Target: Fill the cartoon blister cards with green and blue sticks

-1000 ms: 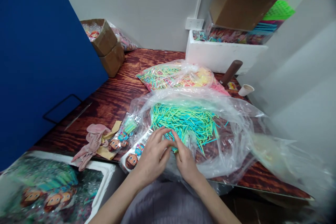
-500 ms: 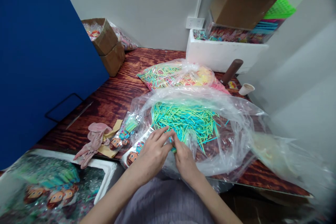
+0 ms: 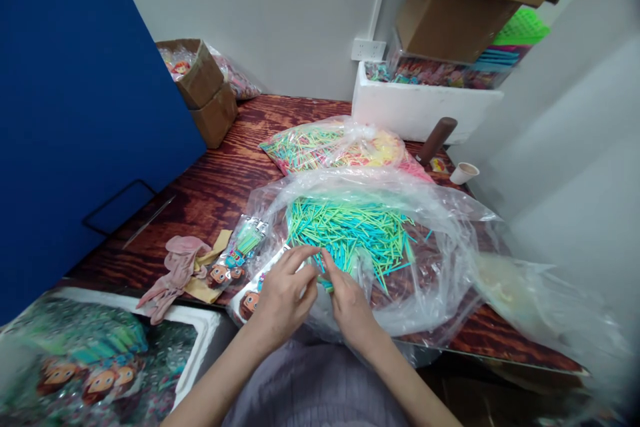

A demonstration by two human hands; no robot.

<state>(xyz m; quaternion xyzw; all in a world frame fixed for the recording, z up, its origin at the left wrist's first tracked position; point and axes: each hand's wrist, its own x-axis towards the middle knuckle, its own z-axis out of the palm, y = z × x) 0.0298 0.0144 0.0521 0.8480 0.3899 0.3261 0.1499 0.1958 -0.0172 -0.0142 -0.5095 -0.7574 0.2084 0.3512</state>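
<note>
Where the hands meet: both hands touch at the near edge of the pile of sticks (image 3: 355,233), just inside the open mouth of the clear bag (image 3: 450,260), on the wooden table (image 3: 215,180).
Right hand: the right hand (image 3: 350,303) has its thumb and first fingers pinched tight on a few blue sticks.
Left hand: the left hand (image 3: 283,297) has bent fingers touching the same little bunch, over a small packet (image 3: 250,303) with a cartoon face. I cannot tell if it grips the bunch or only steadies it.
How the sticks feel: I think they are very light, thin and stiff. They look easy to snap, and smooth enough to slide out of a loose pinch.
Where to hold: pinch a bunch near its middle, with all the sticks lying the same way.
Bag: it looks soft, crinkly and slippery, and would likely shift if tugged.
Around: a second bag (image 3: 340,143) of mixed sticks lies farther back. Another packet (image 3: 235,257) and a pink cloth (image 3: 173,267) lie to the left.
Hard to see: the fingers hide the ends of the bunch and the packet's mouth. I cannot count the sticks. The near right side is blurry.
</note>
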